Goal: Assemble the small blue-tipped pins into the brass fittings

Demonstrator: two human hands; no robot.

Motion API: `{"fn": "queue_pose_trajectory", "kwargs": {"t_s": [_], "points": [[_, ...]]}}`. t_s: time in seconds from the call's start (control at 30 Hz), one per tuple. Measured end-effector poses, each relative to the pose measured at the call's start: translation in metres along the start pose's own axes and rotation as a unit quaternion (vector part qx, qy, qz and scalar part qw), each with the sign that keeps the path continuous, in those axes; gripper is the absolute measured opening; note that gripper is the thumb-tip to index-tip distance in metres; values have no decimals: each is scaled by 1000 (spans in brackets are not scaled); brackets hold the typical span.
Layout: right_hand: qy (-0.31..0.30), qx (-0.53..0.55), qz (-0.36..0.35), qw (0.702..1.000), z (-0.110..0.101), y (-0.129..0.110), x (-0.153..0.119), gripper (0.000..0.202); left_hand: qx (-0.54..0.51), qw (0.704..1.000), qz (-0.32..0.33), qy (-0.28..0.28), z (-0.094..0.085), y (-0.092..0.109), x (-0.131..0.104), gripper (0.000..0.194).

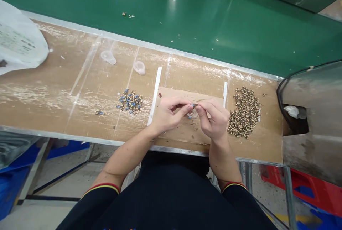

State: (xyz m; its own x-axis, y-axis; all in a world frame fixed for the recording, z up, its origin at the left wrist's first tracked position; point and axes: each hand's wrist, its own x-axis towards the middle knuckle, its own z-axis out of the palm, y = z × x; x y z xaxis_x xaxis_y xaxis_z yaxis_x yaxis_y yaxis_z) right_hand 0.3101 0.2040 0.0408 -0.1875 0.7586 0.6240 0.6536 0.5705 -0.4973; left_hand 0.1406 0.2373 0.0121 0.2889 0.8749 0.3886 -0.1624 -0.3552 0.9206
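Observation:
Above a flat piece of cardboard (184,130), my left hand (171,113) and my right hand (215,118) meet fingertip to fingertip. Both are closed in a pinch on one small brass-coloured part with a bit of blue (194,105). Fingers cover most of it, so its exact kind does not show. Just below the fingertips a clear round plastic cup (192,114) is partly hidden, with a blue bit at its edge. Left of my hands lies a pile of brass parts with blue pieces (130,102). To the right is a larger pile of plain brass-coloured parts (244,112).
Two clear plastic cups, one left (108,57) and one nearer (139,67), sit on the taped bench. A white bag (21,41) stands far left. Beyond runs a green surface (149,12). A metal housing with a black cable (315,98) bounds the right end.

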Motion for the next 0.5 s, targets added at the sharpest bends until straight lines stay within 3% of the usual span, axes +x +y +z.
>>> {"fn": "queue_pose_trajectory", "kwargs": {"t_s": [0.5], "points": [[-30,58,26,998,-7,-4,3,20,115,985,129,11,-2,-2,-2,12]]}}
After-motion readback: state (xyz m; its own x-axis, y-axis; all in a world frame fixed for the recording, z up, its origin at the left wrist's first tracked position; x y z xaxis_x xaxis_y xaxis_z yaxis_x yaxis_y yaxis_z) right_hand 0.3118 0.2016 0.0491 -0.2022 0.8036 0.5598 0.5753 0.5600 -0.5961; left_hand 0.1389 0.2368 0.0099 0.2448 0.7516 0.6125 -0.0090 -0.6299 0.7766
